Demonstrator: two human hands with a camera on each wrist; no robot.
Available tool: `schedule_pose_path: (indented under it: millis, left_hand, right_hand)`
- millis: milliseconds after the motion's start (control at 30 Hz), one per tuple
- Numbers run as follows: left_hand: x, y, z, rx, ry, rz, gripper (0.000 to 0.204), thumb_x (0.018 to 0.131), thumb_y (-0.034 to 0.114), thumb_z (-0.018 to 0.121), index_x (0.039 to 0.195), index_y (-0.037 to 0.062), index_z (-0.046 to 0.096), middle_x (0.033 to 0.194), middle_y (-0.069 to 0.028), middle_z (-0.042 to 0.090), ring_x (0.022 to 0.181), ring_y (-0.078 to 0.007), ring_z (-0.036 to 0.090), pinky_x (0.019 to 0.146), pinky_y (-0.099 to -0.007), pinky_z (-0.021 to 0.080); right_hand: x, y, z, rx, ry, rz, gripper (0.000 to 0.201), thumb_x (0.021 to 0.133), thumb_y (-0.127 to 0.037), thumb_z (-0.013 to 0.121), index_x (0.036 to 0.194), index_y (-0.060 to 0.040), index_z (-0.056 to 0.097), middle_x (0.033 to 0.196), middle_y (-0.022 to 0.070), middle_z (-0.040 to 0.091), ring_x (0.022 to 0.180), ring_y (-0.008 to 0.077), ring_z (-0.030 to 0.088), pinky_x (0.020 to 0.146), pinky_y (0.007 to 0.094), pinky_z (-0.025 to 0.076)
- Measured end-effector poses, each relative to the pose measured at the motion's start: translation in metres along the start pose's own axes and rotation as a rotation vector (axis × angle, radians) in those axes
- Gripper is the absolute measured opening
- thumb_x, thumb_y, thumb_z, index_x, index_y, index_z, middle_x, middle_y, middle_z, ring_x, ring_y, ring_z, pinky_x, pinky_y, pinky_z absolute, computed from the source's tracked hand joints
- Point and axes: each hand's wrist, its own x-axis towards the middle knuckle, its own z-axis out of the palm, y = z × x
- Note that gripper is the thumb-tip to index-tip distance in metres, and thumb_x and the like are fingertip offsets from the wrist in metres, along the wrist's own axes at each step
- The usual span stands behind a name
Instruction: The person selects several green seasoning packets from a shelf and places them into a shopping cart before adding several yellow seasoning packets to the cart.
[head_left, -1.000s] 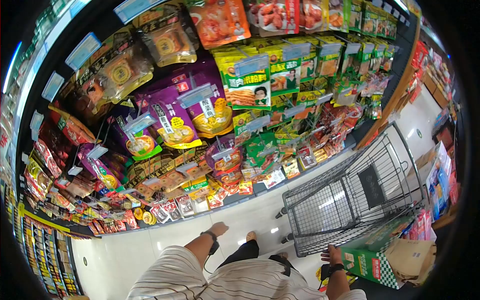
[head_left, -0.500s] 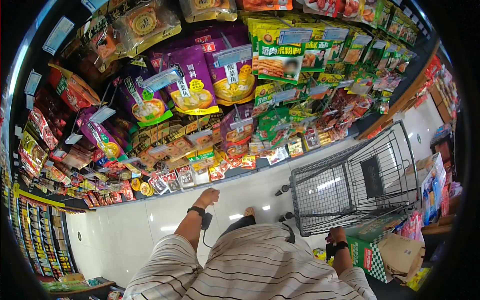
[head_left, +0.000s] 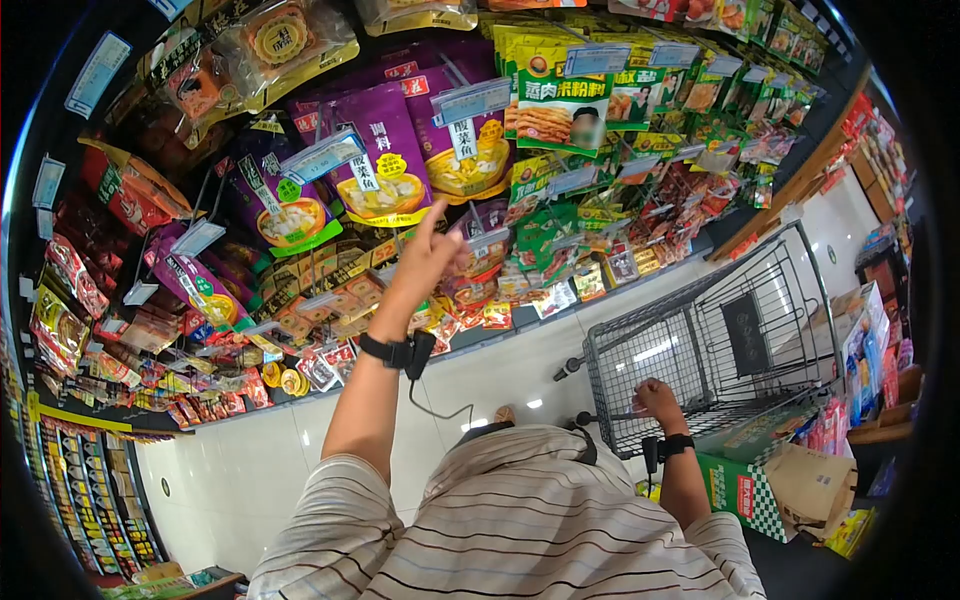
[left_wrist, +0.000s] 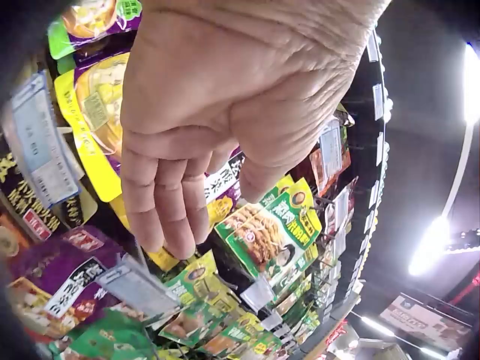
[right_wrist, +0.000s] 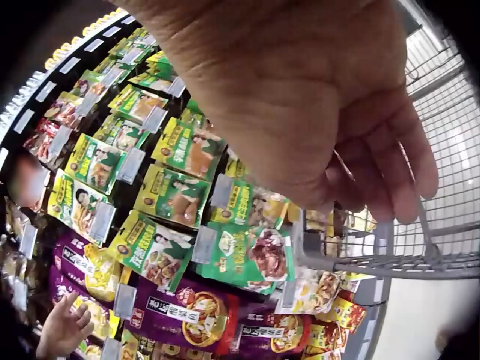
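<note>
My left hand [head_left: 428,262] is raised in front of the hanging packets, its index finger reaching toward the bottom edge of a purple pickled-fish seasoning packet [head_left: 375,150]. Nothing is held in it; the left wrist view shows its fingers [left_wrist: 171,217] loosely bent before the purple and yellow packets. A green-and-yellow steamed-meat rice flour packet [head_left: 560,98] hangs to the right of that hand. My right hand [head_left: 658,402] hovers over the near side of the shopping cart [head_left: 650,372]. In the right wrist view its fingers [right_wrist: 390,176] hang loosely curled, overlapping the cart's wire, with nothing in them.
Price tags on hooks [head_left: 473,101] jut out from the rack among the packets. Small sachets [head_left: 320,368] line the low shelf edge. A green carton [head_left: 735,490] and a brown paper bag [head_left: 815,485] stand right of my right arm. Pale tiled floor [head_left: 250,460] runs along the shelf.
My left hand has risen from over the floor to the purple packets, its index finger extending. My right hand has shifted from beside the cart to over its near side. The view has moved closer to the rack.
</note>
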Motion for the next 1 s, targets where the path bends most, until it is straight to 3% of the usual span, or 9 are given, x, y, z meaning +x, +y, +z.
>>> schedule_pose_path:
  millis: [267,367,567,700,733,967,1000]
  left_hand:
    - [0.036,0.027,-0.02,0.003,0.121,0.073,0.078,0.099,0.029,0.058,0.158,0.016,0.01,0.103,-0.0175,0.068,0.086,-0.0211,0.069,0.072,-0.0336,0.056]
    - [0.044,0.024,-0.029,-0.037,0.202,0.063,0.079,0.098,0.03,0.06,0.158,0.0155,0.01,0.103,-0.0171,0.068,0.084,-0.0209,0.068,0.071,-0.0331,0.056]
    - [0.048,0.025,-0.04,-0.037,0.215,0.035,0.082,0.098,0.033,0.06,0.158,0.0148,0.008,0.104,-0.0151,0.068,0.084,-0.0201,0.069,0.071,-0.0323,0.057]
    - [0.046,0.019,-0.039,-0.065,0.193,0.044,0.082,0.098,0.033,0.06,0.158,0.0151,0.007,0.105,-0.015,0.067,0.085,-0.0203,0.069,0.073,-0.0318,0.056]
    - [0.042,0.02,-0.039,-0.059,0.195,0.033,0.082,0.098,0.033,0.059,0.158,0.0155,0.007,0.106,-0.0149,0.067,0.086,-0.0205,0.069,0.073,-0.0318,0.056]
    - [0.028,0.011,-0.05,-0.096,0.228,0.003,0.081,0.098,0.031,0.059,0.158,0.0147,0.007,0.105,-0.0159,0.067,0.085,-0.0203,0.069,0.071,-0.0313,0.057]
    - [0.022,0.015,-0.049,-0.087,0.228,0.009,0.08,0.098,0.03,0.059,0.158,0.0137,0.008,0.105,-0.0166,0.067,0.085,-0.0202,0.069,0.071,-0.0316,0.057]
  right_hand:
    - [-0.018,-0.068,0.033,0.042,-0.009,-0.133,0.022,0.096,-0.021,0.058,0.101,-0.0001,0.063,0.08,0.0054,0.066,0.067,0.0133,0.065,0.058,0.0271,0.051]
    - [-0.024,-0.085,0.038,-0.091,-0.013,-0.226,0.025,0.096,-0.022,0.059,0.103,0.0008,0.063,0.081,0.0055,0.067,0.068,0.014,0.066,0.061,0.0271,0.051]
    - [-0.03,-0.141,0.056,-0.002,-0.051,-0.341,0.025,0.096,-0.023,0.059,0.101,0.0003,0.065,0.08,0.0053,0.066,0.071,0.0131,0.066,0.061,0.026,0.05]
    - [-0.029,-0.193,0.069,-0.051,-0.111,-0.541,0.024,0.096,-0.022,0.061,0.105,-0.001,0.064,0.08,0.0043,0.066,0.071,0.0124,0.065,0.063,0.0252,0.051]
    - [-0.03,-0.207,0.072,-0.111,-0.12,-0.539,0.027,0.098,-0.025,0.059,0.112,-0.0024,0.062,0.091,0.0045,0.067,0.081,0.0118,0.066,0.066,0.026,0.052]
    - [-0.059,-0.295,0.099,-0.121,-0.171,-0.675,0.03,0.098,-0.023,0.059,0.122,-0.0053,0.061,0.097,0.0038,0.066,0.087,0.0122,0.066,0.07,0.0262,0.051]
    - [-0.059,-0.304,0.102,-0.116,-0.174,-0.709,0.031,0.096,-0.015,0.061,0.124,-0.0014,0.06,0.097,0.0059,0.066,0.085,0.0121,0.063,0.076,0.0266,0.05]
